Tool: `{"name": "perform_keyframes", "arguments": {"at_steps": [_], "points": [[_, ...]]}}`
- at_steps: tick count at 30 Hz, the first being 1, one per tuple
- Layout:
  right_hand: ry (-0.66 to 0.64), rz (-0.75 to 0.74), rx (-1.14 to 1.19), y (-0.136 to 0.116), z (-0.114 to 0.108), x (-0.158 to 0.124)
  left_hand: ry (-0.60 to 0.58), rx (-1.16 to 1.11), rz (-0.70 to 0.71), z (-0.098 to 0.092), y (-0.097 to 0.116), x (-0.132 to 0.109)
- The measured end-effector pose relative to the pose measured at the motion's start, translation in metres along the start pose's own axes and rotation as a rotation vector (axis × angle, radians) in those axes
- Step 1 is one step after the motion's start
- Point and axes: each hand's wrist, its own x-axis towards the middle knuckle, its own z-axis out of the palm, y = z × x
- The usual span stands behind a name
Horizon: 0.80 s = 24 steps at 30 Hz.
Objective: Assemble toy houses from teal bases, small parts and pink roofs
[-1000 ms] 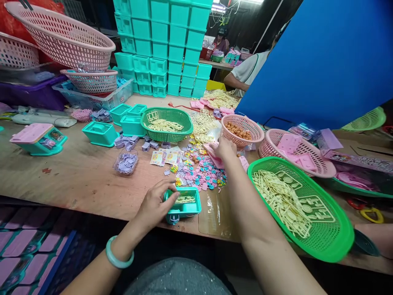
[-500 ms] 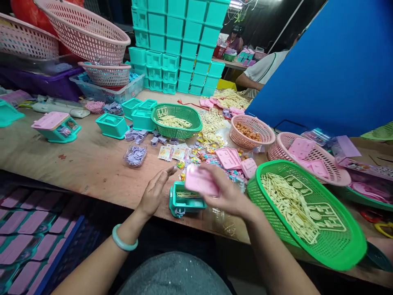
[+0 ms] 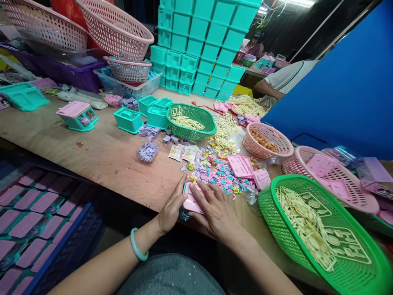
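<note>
A pink plastic lid (image 3: 193,201) sits on top of a small teal plastic box (image 3: 184,213) at the table's front edge. My left hand (image 3: 172,208) wraps the left side of the box, its thumb along the near side of the lid. Across the lid lie the fingers of my right hand (image 3: 216,209), with the thumb bent round its front edge. Both hands hide much of the box, and its inside is covered. Just beyond are small coloured beads (image 3: 219,174) and printed cards (image 3: 184,153).
On the right stand a large green basket (image 3: 270,205) of cream plastic pieces and a pink basket (image 3: 245,145) of brown pieces. Stacked teal boxes (image 3: 202,39) rise at the back. A finished-looking pink-lidded box (image 3: 81,121) stands left; a blue crate (image 3: 80,227) is below.
My right hand has brought the pink lid down and left onto the teal box. My left hand has closed in on the box's side. The view has shifted left.
</note>
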Motion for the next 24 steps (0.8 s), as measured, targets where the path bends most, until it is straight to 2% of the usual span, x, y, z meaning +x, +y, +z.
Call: {"name": "perform_keyframes", "arguments": {"at_steps": [3, 7, 12, 18, 24], "points": [[-0.019, -0.019, -0.036, 0.000, 0.001, 0.001, -0.022, 0.091, -0.032, -0.002, 0.002, -0.001], [-0.028, 0.013, -0.036, -0.003, 0.001, 0.003, -0.137, 0.201, 0.005, -0.005, 0.005, -0.003], [-0.027, 0.063, -0.056, -0.009, 0.002, 0.005, -0.216, 0.202, 0.024, -0.010, 0.004, -0.002], [0.015, 0.013, -0.087, -0.009, 0.002, 0.004, -0.271, 0.209, -0.001, -0.017, -0.003, -0.002], [-0.068, 0.011, 0.000, -0.008, 0.000, 0.009, -0.244, 0.229, -0.012, -0.021, -0.013, -0.001]]}}
